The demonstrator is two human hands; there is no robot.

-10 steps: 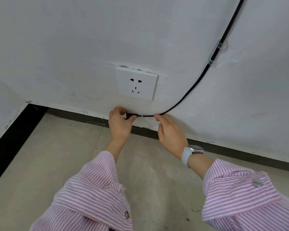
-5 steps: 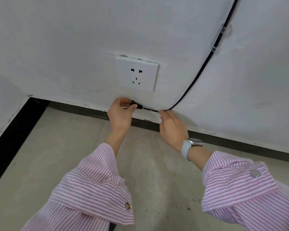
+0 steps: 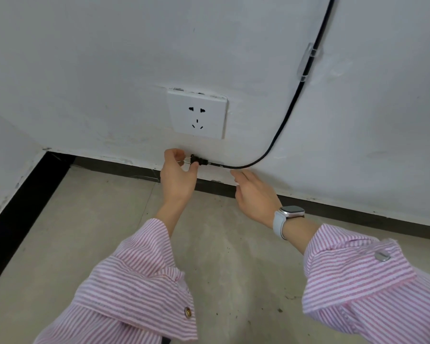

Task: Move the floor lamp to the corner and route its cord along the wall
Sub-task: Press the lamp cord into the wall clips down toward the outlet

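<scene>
A thin black cord (image 3: 287, 112) runs down the white wall from the top right, through a clear clip (image 3: 307, 61), and curves left just above the skirting. Its black plug (image 3: 197, 160) points left with its metal prongs bare, a little below the white wall socket (image 3: 197, 117). My left hand (image 3: 178, 178) pinches the plug between thumb and fingers. My right hand (image 3: 255, 194) hovers just under the cord with fingers apart, not touching it. The floor lamp is out of sight.
A dark skirting board (image 3: 358, 214) lines the foot of the wall and turns at the room corner (image 3: 45, 151) on the left. The floor (image 3: 109, 232) is bare grey concrete. A watch (image 3: 287, 214) sits on my right wrist.
My right hand has let go of the cord and dropped slightly below it. My left hand keeps hold of the plug under the socket.
</scene>
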